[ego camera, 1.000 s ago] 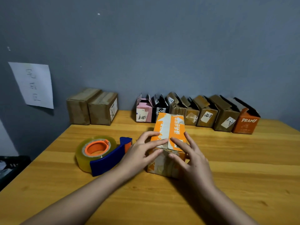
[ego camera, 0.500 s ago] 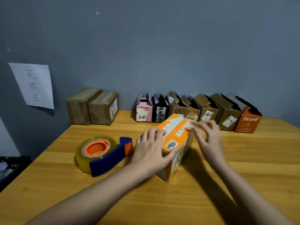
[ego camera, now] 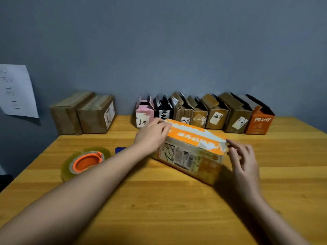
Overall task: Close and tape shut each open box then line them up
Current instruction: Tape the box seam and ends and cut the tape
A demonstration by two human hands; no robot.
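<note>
An orange and white box [ego camera: 191,152] lies lengthwise across the middle of the wooden table [ego camera: 159,200], flaps closed, a strip of clear tape along its top. My left hand [ego camera: 152,135] grips its far left end. My right hand [ego camera: 242,156] touches the tape at the box's right end with its fingertips. A tape dispenser [ego camera: 85,161] with an orange core lies left of the box, partly hidden by my left forearm. Several open boxes [ego camera: 203,112] stand in a row against the wall.
Two closed brown boxes [ego camera: 83,112] sit side by side at the back left by the wall. A sheet of paper [ego camera: 16,91] hangs on the wall at left. The table's left edge runs near the dispenser.
The orange box has turned from pointing away from me to lying sideways. My left hand moved to its far left end, my right hand to its right end.
</note>
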